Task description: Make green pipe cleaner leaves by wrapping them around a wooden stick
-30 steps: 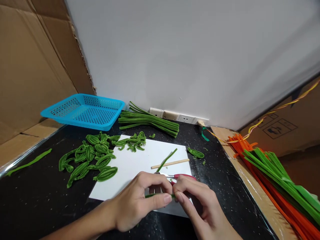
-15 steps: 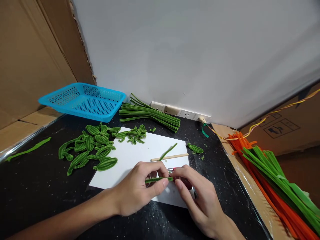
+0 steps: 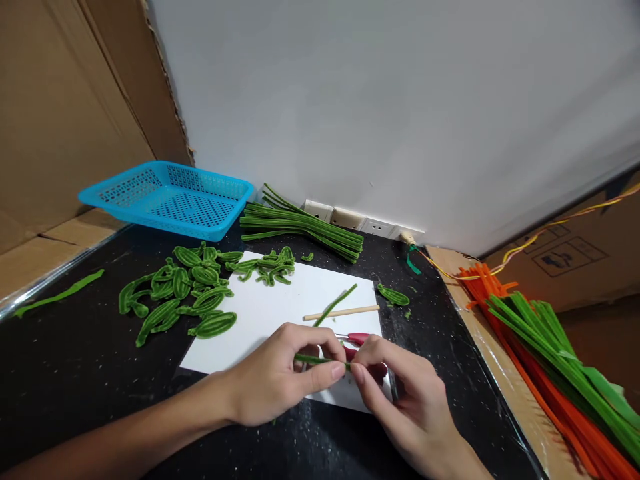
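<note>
A short green pipe cleaner [image 3: 316, 359] runs through the grip of my left hand [image 3: 280, 377], pinched between thumb and index finger. My right hand [image 3: 407, 393] pinches the right end of the same piece, its fingertips almost touching the left thumb. Just behind the fingers lie red-handled scissors [image 3: 359, 339] on the white paper [image 3: 280, 307], partly hidden by my right hand. A wooden stick [image 3: 345, 312] rests farther back, with a loose cut pipe cleaner [image 3: 335, 305] beside it.
Leaf shapes of coiled green pipe cleaner [image 3: 205, 293] are heaped at left. One more leaf [image 3: 393, 295] lies right of the paper. Behind are a blue basket [image 3: 175, 233], a dark green bundle [image 3: 305, 230] and wall sockets [image 3: 377, 227]. Orange and green bundles [image 3: 555, 360] lie at right.
My right hand has closed its thumb and index finger on the pipe cleaner's end. Both hands shifted slightly right, and more of the red scissors handle shows.
</note>
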Demonstrator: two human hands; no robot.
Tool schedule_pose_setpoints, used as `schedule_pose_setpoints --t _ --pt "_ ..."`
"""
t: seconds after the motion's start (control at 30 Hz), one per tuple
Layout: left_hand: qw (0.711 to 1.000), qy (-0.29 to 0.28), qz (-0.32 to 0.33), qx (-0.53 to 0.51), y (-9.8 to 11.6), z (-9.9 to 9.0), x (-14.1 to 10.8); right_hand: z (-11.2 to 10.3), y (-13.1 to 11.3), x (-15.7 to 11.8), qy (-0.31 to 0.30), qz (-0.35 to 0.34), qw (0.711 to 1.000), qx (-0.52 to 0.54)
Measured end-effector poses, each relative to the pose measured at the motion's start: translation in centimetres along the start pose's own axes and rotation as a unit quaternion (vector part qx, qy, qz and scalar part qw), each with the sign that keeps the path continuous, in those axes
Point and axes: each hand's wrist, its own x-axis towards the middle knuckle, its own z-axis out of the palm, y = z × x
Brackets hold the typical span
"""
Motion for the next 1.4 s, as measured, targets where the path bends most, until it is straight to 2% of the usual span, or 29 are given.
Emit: schedule_pose_setpoints --t 0.1,0.27,0.43,0.77,0.97,1.2,1.3,1.4 --pt "0.999 -0.015 -0.001 -0.029 0.2 0.1 0.0 -0.1 -0.3 0.1 0.003 0.036 0.999 0.025" --pt "0.999 -0.029 -0.014 -0.041 0.1 0.2 0.2 0.1 -0.2 0.1 0.009 0.022 1.0 0.006" --pt "1.0 -0.016 -0.011 0.003 -0.1 0.4 0.4 0.5 -0.2 0.0 0.04 0.028 0.999 -0.016" --pt "0.999 0.039 0.021 0.032 -0.4 0.6 0.4 1.1 -0.3 0.0 0.085 0.113 0.989 -0.032" --pt "0.997 0.062 0.016 0.039 -0.4 0.6 0.6 0.7 -0.3 0.2 0.033 0.198 0.977 0.075" --pt "0.994 0.075 0.036 0.071 -0.5 0.6 0.4 0.1 0.0 0.2 -0.032 0.251 0.947 0.198" --pt "0.994 0.075 0.038 0.071 -0.6 0.6 0.5 0.2 0.6 0.1 -0.04 0.271 0.934 0.23" --pt "0.996 0.063 0.043 0.055 -0.6 0.5 0.6 0.3 0.7 0.4 -0.027 0.259 0.937 0.233"
